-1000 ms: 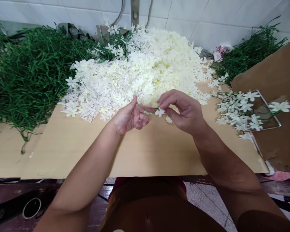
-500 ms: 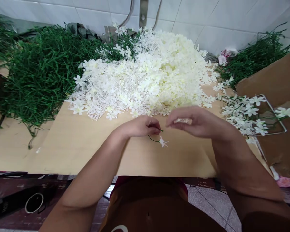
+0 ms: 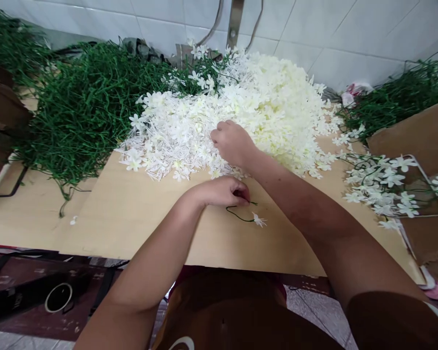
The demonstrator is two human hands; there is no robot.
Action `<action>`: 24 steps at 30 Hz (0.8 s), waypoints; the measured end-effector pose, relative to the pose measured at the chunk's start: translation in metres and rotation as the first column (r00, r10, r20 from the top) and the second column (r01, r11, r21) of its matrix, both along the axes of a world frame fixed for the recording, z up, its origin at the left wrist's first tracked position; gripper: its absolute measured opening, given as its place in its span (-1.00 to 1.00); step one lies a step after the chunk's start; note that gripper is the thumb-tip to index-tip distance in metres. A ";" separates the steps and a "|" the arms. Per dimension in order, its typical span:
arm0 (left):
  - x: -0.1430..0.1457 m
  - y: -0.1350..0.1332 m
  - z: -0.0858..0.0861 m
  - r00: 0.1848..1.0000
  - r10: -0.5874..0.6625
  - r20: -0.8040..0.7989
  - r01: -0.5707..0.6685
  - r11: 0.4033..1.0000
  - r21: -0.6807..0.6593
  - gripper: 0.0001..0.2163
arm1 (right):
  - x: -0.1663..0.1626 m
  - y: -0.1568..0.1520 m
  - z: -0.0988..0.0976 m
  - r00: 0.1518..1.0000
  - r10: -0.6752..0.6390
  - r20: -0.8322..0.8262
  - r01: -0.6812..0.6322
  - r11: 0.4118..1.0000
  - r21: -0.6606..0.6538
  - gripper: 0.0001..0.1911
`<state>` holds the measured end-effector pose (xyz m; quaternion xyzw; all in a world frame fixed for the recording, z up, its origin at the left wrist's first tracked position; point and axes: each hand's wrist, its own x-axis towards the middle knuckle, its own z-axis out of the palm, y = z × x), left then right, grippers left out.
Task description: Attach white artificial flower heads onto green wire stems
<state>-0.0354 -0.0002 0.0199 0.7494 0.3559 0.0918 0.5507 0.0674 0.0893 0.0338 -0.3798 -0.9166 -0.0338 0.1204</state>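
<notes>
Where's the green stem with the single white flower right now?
In the head view, the thin green stem with one white flower lies on the tan tabletop near the front centre, pinched at its top end by the left hand, just in front of the white flower pile.

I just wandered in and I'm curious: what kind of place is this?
Probably a small workshop where artificial flowers are put together by hand. A big heap of white blossoms and piles of green stems cover a plain wooden table against a tiled wall.
</notes>
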 end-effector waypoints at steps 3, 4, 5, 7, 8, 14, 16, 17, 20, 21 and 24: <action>0.001 0.000 0.001 1.000 0.019 -0.019 -0.019 1.000 -0.001 -0.93 | 0.013 0.005 0.005 0.991 0.015 -0.132 -0.022 0.998 -0.054 -0.86; 0.001 0.000 0.002 0.999 0.024 -0.022 -0.024 1.000 0.001 -0.93 | 0.017 0.006 0.008 0.983 0.005 -0.185 -0.020 0.996 -0.082 -0.87; 0.001 -0.001 0.003 0.999 0.025 -0.026 -0.025 1.000 0.001 -0.94 | 0.020 0.006 0.011 0.969 -0.011 -0.245 -0.017 0.994 -0.109 -0.88; 0.001 -0.001 0.006 0.999 0.025 -0.031 -0.025 1.000 -0.012 -0.92 | 0.025 0.004 0.015 0.924 -0.047 -0.379 -0.012 0.988 -0.151 -0.89; 0.000 -0.002 0.006 0.999 0.028 -0.029 -0.029 0.999 -0.021 -0.90 | 0.028 0.003 0.016 0.893 -0.067 -0.446 -0.010 0.986 -0.167 -0.90; 0.003 -0.002 0.002 0.964 0.247 0.103 -0.256 0.963 0.088 -0.81 | 0.042 -0.006 0.011 0.691 -0.302 -0.657 -0.028 0.897 -0.441 -0.79; 0.005 0.000 -0.001 0.896 0.399 0.194 -0.426 0.895 0.129 -0.86 | 0.046 -0.008 0.008 0.606 -0.359 -0.709 -0.103 0.849 -0.518 -0.79; 0.005 0.002 -0.003 0.842 0.478 0.249 -0.517 0.846 0.128 -0.89 | 0.047 -0.009 0.008 0.566 -0.374 -0.734 -0.140 0.834 -0.533 -0.80; 0.004 0.010 -0.007 0.609 0.675 0.417 -0.749 0.662 0.021 -0.85 | 0.047 -0.014 0.005 0.489 -0.369 -0.790 -0.220 0.825 -0.521 -0.81; 0.003 0.013 -0.009 0.527 0.716 0.458 -0.796 0.605 -0.030 -0.78 | 0.045 -0.016 0.004 0.481 -0.353 -0.802 -0.238 0.828 -0.507 -0.82; 0.001 0.022 -0.013 0.383 0.758 0.528 -0.835 0.528 -0.153 -0.69 | 0.038 -0.020 -0.002 0.498 -0.304 -0.812 -0.274 0.833 -0.480 -0.82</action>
